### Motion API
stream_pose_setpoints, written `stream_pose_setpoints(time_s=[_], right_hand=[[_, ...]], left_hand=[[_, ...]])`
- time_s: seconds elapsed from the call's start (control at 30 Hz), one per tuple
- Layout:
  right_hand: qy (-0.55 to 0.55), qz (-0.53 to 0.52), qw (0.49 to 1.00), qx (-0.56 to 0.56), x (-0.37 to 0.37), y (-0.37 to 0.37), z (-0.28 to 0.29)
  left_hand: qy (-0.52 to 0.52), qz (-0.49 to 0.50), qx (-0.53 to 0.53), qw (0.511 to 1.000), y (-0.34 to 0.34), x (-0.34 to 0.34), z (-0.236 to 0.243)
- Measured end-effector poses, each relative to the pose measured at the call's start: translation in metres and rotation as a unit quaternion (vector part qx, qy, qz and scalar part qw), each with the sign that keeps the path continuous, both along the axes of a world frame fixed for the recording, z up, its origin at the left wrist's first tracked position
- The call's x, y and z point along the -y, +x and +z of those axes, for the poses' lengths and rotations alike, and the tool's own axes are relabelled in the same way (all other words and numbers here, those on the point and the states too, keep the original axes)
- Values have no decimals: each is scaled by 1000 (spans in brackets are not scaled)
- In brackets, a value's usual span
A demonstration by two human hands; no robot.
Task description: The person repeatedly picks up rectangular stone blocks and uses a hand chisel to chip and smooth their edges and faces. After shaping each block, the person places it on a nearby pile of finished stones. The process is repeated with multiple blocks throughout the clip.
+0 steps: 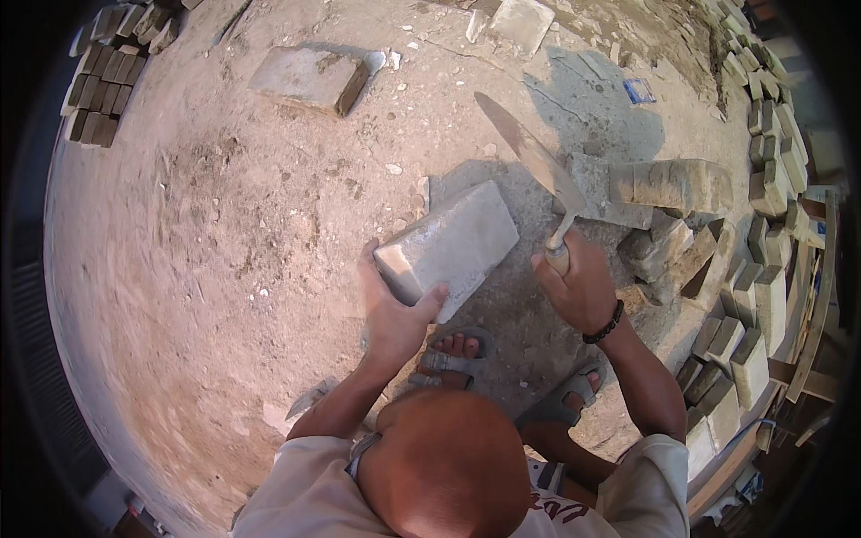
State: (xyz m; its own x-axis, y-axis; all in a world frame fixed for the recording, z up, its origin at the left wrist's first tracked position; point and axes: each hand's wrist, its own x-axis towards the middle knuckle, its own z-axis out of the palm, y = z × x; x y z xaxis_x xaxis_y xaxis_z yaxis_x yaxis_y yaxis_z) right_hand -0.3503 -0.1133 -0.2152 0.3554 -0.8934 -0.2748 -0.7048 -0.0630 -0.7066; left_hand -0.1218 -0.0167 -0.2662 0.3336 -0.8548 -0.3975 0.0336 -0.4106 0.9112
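My left hand [395, 314] grips the near left end of a grey concrete block [446, 247], fingers along its side and thumb on the near corner. Whether the block rests on the ground or is slightly lifted, I cannot tell. My right hand [581, 287] is closed round the wooden handle of a pointed trowel [529, 152], whose blade is raised and points forward, up and to the left of the hand. A pile of rough, broken blocks [655, 251] lies just right of the trowel, with a worn block [670, 186] at its back.
Stacked pavers [106, 90] stand at the far left, more block stacks [744, 359] and wooden planks [812, 296] along the right. Loose blocks [305, 76] lie farther forward on dusty, rubble-strewn ground [206, 224]. Sandalled feet [453, 359] show below my hands, behind a head and shoulders at the lower edge.
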Motion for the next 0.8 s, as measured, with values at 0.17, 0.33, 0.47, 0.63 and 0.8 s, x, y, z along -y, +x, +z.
stream_pose_setpoints(time_s=[0.17,0.33,0.47,0.63,0.8], right_hand=[[25,111,979,-170,24,-30,-56],[-13,76,996,-34,9,3,-13],[56,96,989,-98,14,-23,-50],[6,-6,1000,23,-11,-3,-30],[82,9,988,-132,-13,-32,-82]], left_hand=[[9,-25,11,1000,-2,2,1],[14,-23,38,999,7,2,-6],[18,-29,2,999,7,3,-3],[25,-3,-41,999,19,1,-17],[14,-10,-33,999,19,3,-21]])
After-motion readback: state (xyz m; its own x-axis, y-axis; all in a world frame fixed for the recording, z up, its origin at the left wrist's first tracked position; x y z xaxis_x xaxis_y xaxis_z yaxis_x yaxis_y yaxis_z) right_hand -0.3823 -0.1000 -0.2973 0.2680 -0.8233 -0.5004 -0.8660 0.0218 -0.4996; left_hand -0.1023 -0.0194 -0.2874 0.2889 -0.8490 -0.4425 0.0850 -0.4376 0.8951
